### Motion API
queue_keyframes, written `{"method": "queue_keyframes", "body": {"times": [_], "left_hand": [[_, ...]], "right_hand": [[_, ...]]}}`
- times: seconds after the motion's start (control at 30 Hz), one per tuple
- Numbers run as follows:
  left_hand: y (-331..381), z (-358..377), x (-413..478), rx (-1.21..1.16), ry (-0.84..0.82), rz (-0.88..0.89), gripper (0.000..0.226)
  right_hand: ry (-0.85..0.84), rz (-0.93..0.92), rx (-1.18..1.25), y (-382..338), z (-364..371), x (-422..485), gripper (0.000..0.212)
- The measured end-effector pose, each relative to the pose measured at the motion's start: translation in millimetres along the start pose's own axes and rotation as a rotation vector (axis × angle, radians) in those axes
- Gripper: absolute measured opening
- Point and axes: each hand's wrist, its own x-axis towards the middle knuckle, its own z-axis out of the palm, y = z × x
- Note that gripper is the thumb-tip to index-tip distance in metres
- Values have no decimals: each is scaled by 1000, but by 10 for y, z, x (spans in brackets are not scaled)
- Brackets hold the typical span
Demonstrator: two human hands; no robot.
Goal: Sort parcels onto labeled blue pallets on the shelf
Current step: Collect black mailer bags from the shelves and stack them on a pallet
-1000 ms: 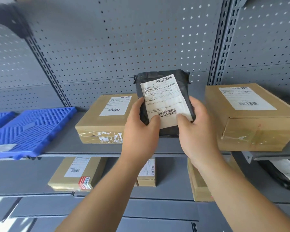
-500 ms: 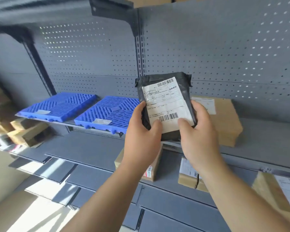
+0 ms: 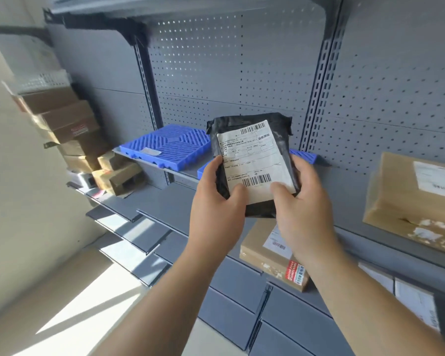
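I hold a black plastic parcel (image 3: 254, 140) with a white barcode label upright in front of the shelf. My left hand (image 3: 217, 201) grips its lower left edge, thumb on the label. My right hand (image 3: 299, 201) grips its lower right edge, thumb also on the label. Behind the parcel, on the grey shelf (image 3: 180, 173), lies a blue pallet (image 3: 170, 146) with a small white label at its front. A second blue pallet (image 3: 305, 155) sits to its right, mostly hidden by the parcel and my hands.
A large cardboard box (image 3: 409, 201) stands on the shelf at right. A smaller taped box (image 3: 265, 253) lies on the shelf below. Stacked cardboard boxes (image 3: 70, 129) fill the far left end. Grey pegboard backs the shelving; sunlit floor lies at lower left.
My view has swung left along the shelf. The blue pallets now sit directly behind the parcel, and the large boxes have slid to the right. My grip on the parcel is unchanged.
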Motion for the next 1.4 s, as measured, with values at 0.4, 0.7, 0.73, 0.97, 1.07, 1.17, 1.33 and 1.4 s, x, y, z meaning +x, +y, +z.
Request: {"method": "queue_keyframes", "body": {"times": [0.4,0.7,0.73,0.97,1.07,1.17,1.33,1.4], "left_hand": [[-260,393,1259,65,-17,-19,58],[-536,677,1953,96,-102,-97,50],[-563,698,2024,102,-120,-96,48],[-853,737,2489,108,-321,-111,47],[-1006,708,2665,105,-421,-122,47],[-1159,652,2810,127,-531,-113,30],[-1302,569,2988,131,-653,-79,29],[-1342,545,3045,131,-684,-67,30]], "right_hand": [[-12,35,85,381,411,1227,54],[-12,108,15,723,632,1842,53],[-3,125,0,744,656,1883,54],[67,237,-102,855,899,2054,64],[89,285,-135,873,1046,2065,69],[122,315,-151,888,1203,2055,73],[182,370,-199,925,1420,2032,73],[185,396,-217,931,1484,2040,73]]}}
